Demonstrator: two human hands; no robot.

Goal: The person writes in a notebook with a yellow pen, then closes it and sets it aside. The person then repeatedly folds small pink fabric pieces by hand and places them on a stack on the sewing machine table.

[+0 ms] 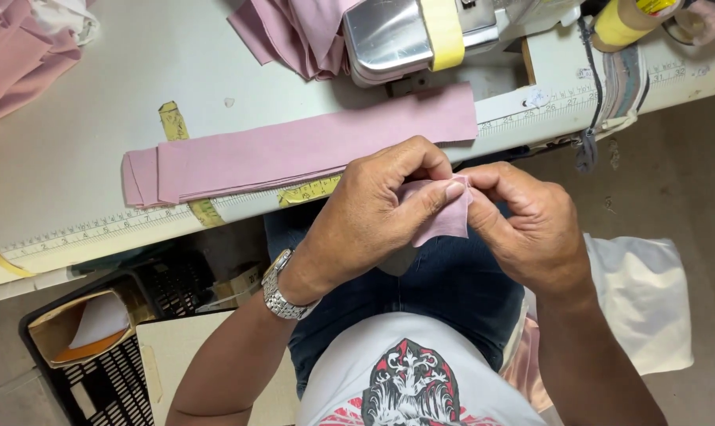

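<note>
both hands are working a small pink fabric piece (446, 221) just above the lap, in front of the counter (73, 158) edge. the left hand (373, 221) is pinching the piece's top edge between thumb and forefinger, and the right hand (531, 229) is closing on the same edge from the other side, fingertips nearly touching the left ones. the rest of the piece is hanging loose below the pinch.

the cloth is looking thin, light and limp: it is folding and drooping under its own weight, so it probably needs gripping at an edge or corner with fingertips, as a flat palm would likely just crumple it. it seems neither fragile nor slippery.

on the counter a stack of long pink strips (294, 150) is lying flat, just beyond the hands, with a sewing machine (405, 35) behind it and more pink cloth (18, 55) piled at the far left. a watch (278, 293) is sitting on the left wrist.
</note>
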